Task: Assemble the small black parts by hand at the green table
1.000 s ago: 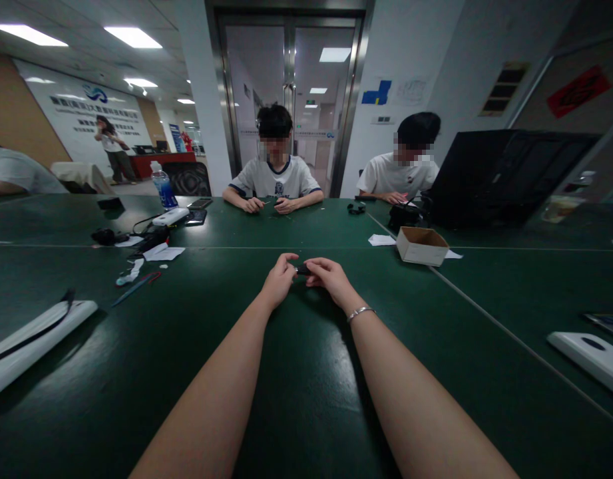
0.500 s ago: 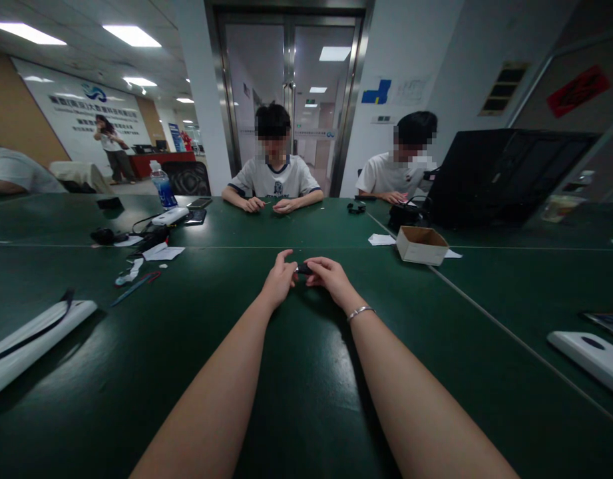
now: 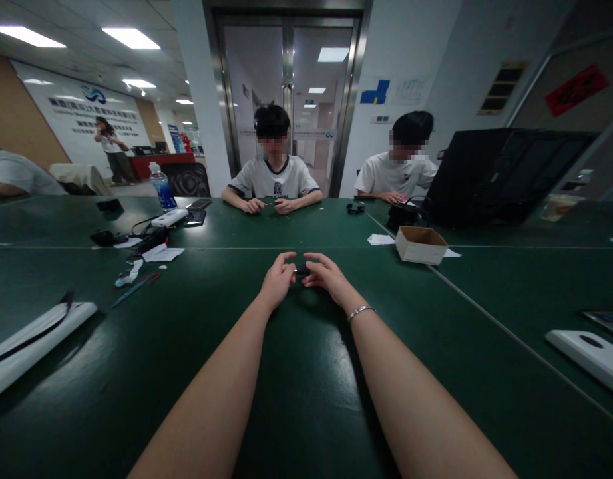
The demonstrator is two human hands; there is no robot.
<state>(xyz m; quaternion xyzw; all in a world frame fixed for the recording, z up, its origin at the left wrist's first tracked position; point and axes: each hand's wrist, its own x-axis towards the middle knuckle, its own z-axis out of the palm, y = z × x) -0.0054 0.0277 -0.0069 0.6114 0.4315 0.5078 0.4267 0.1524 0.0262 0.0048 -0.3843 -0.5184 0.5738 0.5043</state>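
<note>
Both my arms reach out over the dark green table [image 3: 306,372]. My left hand [image 3: 277,279] and my right hand [image 3: 327,276] meet at the middle of the table, fingers curled around a small black object [image 3: 302,270] pinched between them. The object is too small to name. A silver bracelet [image 3: 360,311] sits on my right wrist.
A small open cardboard box [image 3: 420,245] stands to the right. White flat devices lie at the left edge [image 3: 31,342] and right edge [image 3: 588,352]. Papers, cables and a water bottle [image 3: 162,187] lie far left. Two people sit across the table; a black case [image 3: 506,174] stands at the right.
My hands stay together on the small black object; the fingers have shifted slightly around it. Otherwise nothing has moved.
</note>
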